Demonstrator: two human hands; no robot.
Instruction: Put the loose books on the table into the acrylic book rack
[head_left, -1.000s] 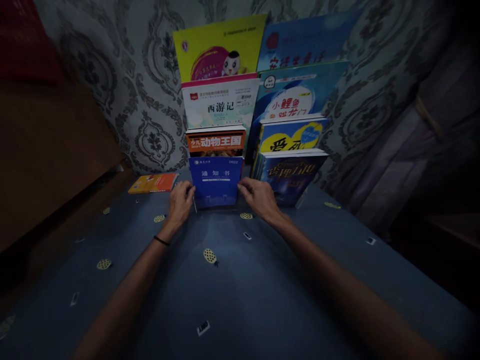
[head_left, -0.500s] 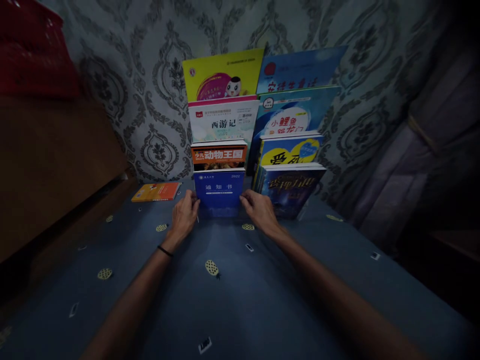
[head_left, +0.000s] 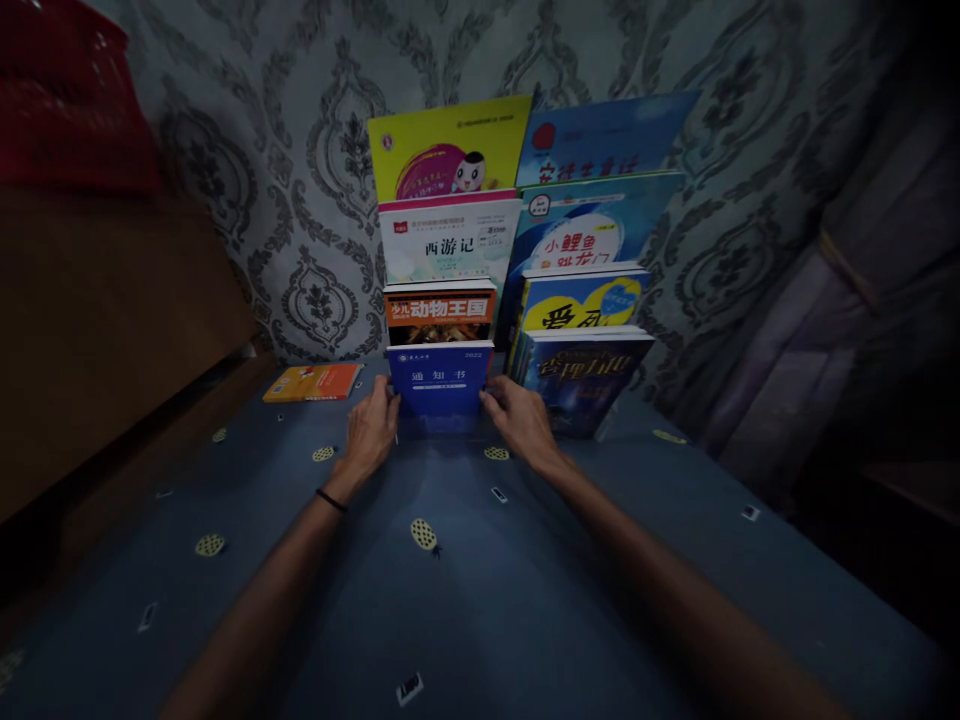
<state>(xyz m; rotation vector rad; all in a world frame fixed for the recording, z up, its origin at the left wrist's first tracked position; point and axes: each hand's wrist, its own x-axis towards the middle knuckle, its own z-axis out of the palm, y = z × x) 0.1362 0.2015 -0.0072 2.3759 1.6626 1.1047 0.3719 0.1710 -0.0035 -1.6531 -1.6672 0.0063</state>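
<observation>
Blue booklet [head_left: 439, 388], upright, in the grip of left fingers [head_left: 385, 394] and right fingers [head_left: 498, 392].

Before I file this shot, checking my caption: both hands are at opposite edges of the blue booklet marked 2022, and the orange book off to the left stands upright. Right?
Not upright: the orange book lies flat, as the head view shows. The left hand and right hand are at opposite edges of the blue booklet.
</observation>
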